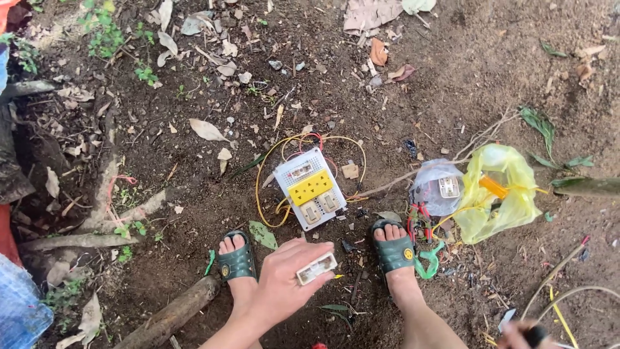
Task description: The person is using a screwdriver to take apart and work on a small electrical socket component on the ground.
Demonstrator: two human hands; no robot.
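Clearly, my left hand (281, 284) pinches a small white switch module (316, 268) loosely between fingers (310, 251) above the dirt ground (491, 71), short of the white switchboard (310, 188), so I judge it could slip into leaf litter, while my right hand (526, 335) is closed around a dark tool handle (535, 336).

Dark green slippers (236, 262), bare forearms
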